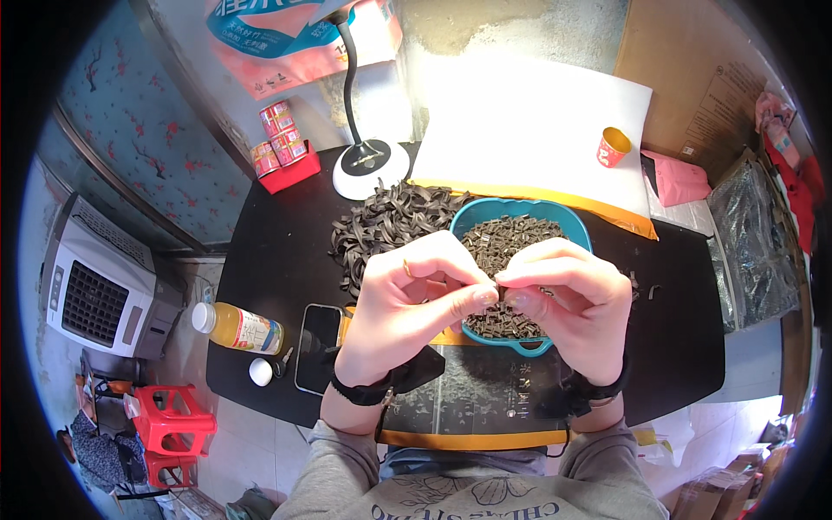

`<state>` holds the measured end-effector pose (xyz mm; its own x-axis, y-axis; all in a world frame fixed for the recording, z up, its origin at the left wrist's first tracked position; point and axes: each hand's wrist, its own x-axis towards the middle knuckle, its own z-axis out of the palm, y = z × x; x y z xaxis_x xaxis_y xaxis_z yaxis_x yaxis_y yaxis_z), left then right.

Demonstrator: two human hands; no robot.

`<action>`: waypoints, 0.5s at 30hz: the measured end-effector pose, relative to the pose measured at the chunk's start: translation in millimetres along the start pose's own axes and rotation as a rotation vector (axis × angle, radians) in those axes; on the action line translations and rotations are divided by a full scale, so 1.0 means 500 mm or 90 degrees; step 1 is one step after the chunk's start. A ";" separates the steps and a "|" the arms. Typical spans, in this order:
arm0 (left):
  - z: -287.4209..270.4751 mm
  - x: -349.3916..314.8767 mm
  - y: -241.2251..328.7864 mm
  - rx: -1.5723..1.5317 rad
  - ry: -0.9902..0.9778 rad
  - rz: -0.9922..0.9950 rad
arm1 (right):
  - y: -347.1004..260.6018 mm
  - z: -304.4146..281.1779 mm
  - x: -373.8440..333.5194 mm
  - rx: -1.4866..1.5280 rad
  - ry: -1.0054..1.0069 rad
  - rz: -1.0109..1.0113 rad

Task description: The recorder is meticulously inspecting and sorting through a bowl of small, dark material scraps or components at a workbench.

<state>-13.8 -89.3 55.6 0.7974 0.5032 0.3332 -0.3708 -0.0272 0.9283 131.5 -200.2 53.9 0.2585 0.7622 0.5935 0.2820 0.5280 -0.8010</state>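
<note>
My left hand (416,299) and my right hand (574,299) meet fingertip to fingertip above a teal basin (579,227). Each is closed in a pinch, thumb against forefinger. Whatever sits between the fingertips is too small and hidden to make out. The basin is filled with many short dark pieces (511,232), some with a metallic glint. Just beyond my left hand, a heap of dark flat strips (390,221) lies against the basin's left side. Dark bands circle both wrists.
A lamp (371,165) stands behind the strips, beside stacked cans (282,139). A white package (520,130) carries a red paper cup (614,147). To the left lie a juice bottle (247,328), a white cap (261,372) and a phone (319,347). A dark mat (472,394) covers the near edge.
</note>
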 end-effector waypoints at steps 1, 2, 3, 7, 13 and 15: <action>0.000 0.000 -0.001 -0.019 0.003 0.011 | 0.000 0.000 0.003 -0.032 -0.006 -0.032; 0.000 -0.001 -0.002 -0.019 0.003 0.011 | 0.000 0.001 0.004 -0.063 -0.012 -0.064; 0.000 -0.002 -0.002 -0.042 0.005 0.009 | 0.003 0.003 0.004 -0.063 -0.012 -0.065; -0.001 0.000 0.000 -0.126 -0.008 -0.045 | 0.011 0.011 0.001 -0.042 -0.004 -0.079; -0.006 0.002 0.000 -0.175 -0.045 -0.037 | 0.008 0.012 0.003 -0.071 -0.014 -0.107; 0.001 0.005 0.016 -0.144 -0.036 -0.036 | 0.008 0.003 0.003 -0.060 -0.011 -0.114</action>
<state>-14.4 -88.9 63.9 0.8428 0.4491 0.2965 -0.4171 0.1969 0.8873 131.5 -196.2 51.6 0.1805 0.6657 0.7241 0.4072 0.6196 -0.6711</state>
